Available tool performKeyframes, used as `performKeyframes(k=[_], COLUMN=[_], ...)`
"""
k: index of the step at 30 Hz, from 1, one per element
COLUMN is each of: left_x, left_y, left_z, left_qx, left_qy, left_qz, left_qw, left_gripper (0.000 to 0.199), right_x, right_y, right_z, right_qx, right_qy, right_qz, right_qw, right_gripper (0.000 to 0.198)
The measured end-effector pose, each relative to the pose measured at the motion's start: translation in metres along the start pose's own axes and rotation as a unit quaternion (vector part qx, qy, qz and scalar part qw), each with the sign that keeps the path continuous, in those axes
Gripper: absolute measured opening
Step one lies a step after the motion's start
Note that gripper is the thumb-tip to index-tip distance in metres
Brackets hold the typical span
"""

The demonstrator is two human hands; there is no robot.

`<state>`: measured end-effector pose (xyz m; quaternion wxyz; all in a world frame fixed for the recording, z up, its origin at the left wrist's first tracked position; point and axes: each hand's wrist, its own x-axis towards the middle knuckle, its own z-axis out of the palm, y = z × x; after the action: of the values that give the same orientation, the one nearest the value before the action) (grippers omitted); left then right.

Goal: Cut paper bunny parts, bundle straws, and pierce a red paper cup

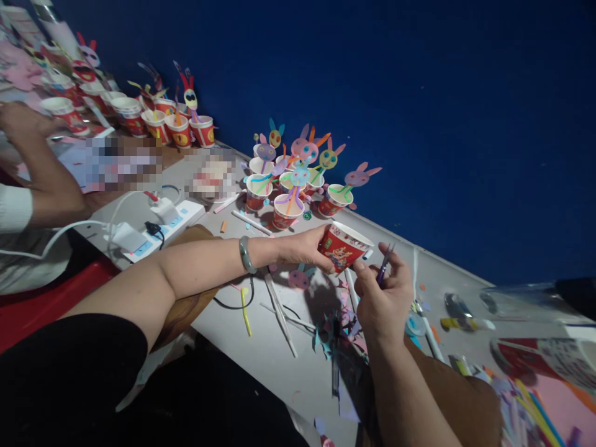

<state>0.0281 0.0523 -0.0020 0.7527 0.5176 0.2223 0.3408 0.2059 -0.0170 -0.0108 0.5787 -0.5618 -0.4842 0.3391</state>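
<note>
My left hand grips a red paper cup with a printed cartoon figure and a white rim, held tilted above the table. Between the fingers of my right hand is a slim purple tool with two pointed tips, maybe small scissors; its lower part is hidden. The right fingertips are close to the cup's right side, and whether they touch it I cannot tell. Below the cup lies a pink paper rabbit face. Beyond it stand several red cups with paper rabbit heads on coloured stems, among them a front cup.
A white power strip with plugs and cables lies to the left. Paper scraps, a yellow strip and white sticks litter the table. A co-worker's arm is at far left, near more decorated cups. A blue wall rises behind.
</note>
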Motion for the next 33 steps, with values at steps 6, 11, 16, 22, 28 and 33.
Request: performKeyframes(k=[6,11,16,22,28,33], left_x=[-0.001,-0.002,0.000,0.002,0.003,0.002], left_y=[0.004,0.008,0.004,-0.001,-0.003,0.001], left_z=[0.001,0.001,-0.004,-0.005,-0.005,-0.005], left_qx=[-0.014,-0.025,0.001,0.005,0.020,0.025], left_qy=[0.000,0.001,-0.004,-0.018,-0.019,-0.018], left_qz=[-0.008,0.000,0.011,0.020,0.046,0.051], left_qw=[1.000,1.000,1.000,1.000,0.999,0.998], left_gripper=[0.062,0.065,0.068,0.073,0.070,0.067], right_x=[-0.013,-0.027,-0.031,-0.031,-0.032,-0.033], right_y=[-0.007,-0.010,-0.007,-0.005,-0.007,-0.001], right_z=[0.002,0.006,0.008,0.009,0.010,0.011], right_qx=[-0.164,-0.215,-0.223,-0.204,-0.210,-0.199], right_qy=[0.042,-0.026,-0.089,-0.119,-0.132,-0.156], right_qz=[-0.149,-0.204,-0.207,-0.210,-0.215,-0.235], right_qw=[0.974,0.955,0.948,0.949,0.945,0.938], right_gripper=[0.023,0.032,0.053,0.061,0.064,0.068])
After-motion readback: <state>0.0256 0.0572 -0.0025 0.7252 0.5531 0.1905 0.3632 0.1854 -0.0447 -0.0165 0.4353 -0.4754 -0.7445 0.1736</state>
